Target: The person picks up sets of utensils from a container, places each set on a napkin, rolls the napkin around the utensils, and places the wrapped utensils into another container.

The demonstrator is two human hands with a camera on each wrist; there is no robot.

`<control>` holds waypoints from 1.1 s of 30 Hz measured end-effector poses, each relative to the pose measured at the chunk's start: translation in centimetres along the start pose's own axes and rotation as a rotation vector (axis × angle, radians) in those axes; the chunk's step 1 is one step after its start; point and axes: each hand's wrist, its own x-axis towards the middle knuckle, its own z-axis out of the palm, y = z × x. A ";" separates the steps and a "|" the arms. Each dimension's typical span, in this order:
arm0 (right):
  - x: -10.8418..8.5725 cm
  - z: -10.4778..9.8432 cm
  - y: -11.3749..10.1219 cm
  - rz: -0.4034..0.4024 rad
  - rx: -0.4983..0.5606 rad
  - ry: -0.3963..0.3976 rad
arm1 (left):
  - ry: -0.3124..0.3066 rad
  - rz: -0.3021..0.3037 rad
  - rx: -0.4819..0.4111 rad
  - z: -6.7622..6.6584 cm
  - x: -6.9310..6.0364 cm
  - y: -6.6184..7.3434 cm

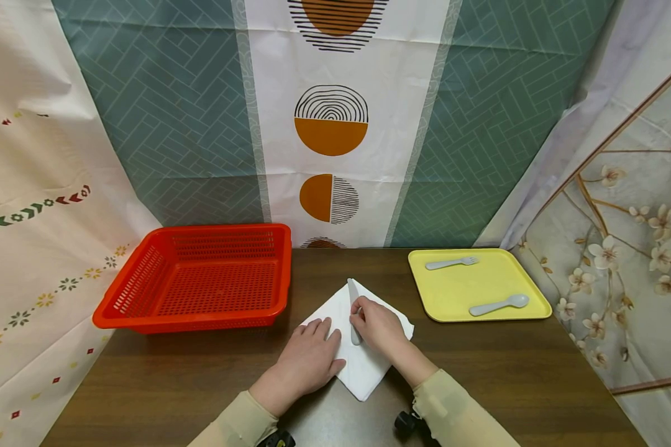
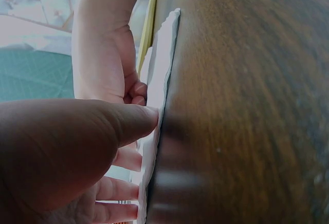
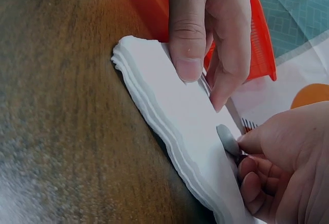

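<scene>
Right hand (image 1: 379, 325) pinches the knife (image 1: 355, 293) between its fingers; left hand (image 1: 307, 357) rests extended fingers on the napkin (image 1: 363, 371) near its left edge. Press evenly!

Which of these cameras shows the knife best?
The head view: from above, it shows both ends of the knife sticking out past the right hand. The right wrist view shows only its rounded end beside that hand; in the left wrist view I can't clearly make it out.
</scene>
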 end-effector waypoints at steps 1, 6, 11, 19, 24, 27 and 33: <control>0.0 0.0 0.0 0.001 0.000 0.000 | 0.000 0.000 -0.001 0.0 0.0 0.0; 0.0 0.1 0.4 0.000 0.009 0.002 | -0.012 -0.006 -0.009 0.0 0.1 0.0; -0.2 0.0 0.5 -0.006 0.034 -0.010 | -0.024 -0.013 -0.018 -0.2 0.1 0.0; -0.4 -0.3 0.6 -0.012 0.053 -0.034 | -0.020 -0.010 -0.024 -0.2 0.1 0.1; -0.6 -0.3 0.7 -0.018 0.065 -0.035 | -0.013 -0.008 -0.023 -0.1 0.0 0.0; -0.7 -0.3 0.7 -0.021 0.070 -0.033 | -0.014 -0.008 -0.021 -0.1 0.0 0.1; -0.8 -0.4 0.7 -0.029 0.070 -0.029 | -0.007 -0.008 -0.014 -0.1 0.0 0.1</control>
